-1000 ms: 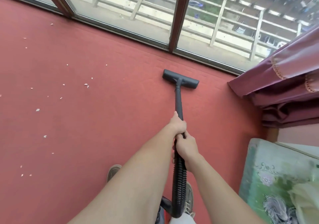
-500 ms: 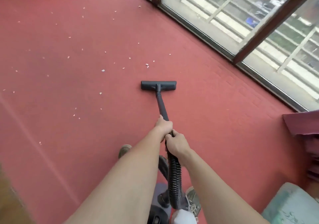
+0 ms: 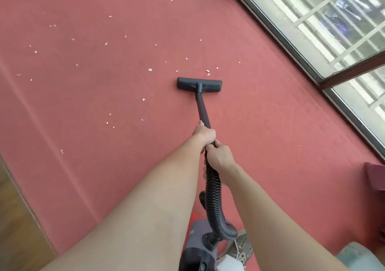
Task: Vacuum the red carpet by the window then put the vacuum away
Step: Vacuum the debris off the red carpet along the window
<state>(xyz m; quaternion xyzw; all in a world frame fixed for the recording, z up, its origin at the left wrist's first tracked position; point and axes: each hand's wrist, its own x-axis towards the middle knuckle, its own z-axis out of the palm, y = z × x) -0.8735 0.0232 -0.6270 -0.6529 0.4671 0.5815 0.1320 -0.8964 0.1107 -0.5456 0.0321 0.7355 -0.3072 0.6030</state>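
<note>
Gripping the dark rigid vacuum wand (image 3: 203, 110), the left hand (image 3: 205, 134) curls round it just ahead of the right hand (image 3: 218, 156), which clasps its near end where the black ribbed hose (image 3: 212, 197) begins. The wand runs straight away from both hands to the flat grey floor head (image 3: 199, 84) on the red carpet (image 3: 83, 166). Just beyond and left of that head lie white paper scraps (image 3: 150, 69).

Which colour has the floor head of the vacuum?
The floor head is dark grey, seen best in the head view.

Vac head (image 3: 199, 85) on carpet (image 3: 104, 145), window (image 3: 333, 30) to right, scraps (image 3: 150, 69) left & ahead.
</note>
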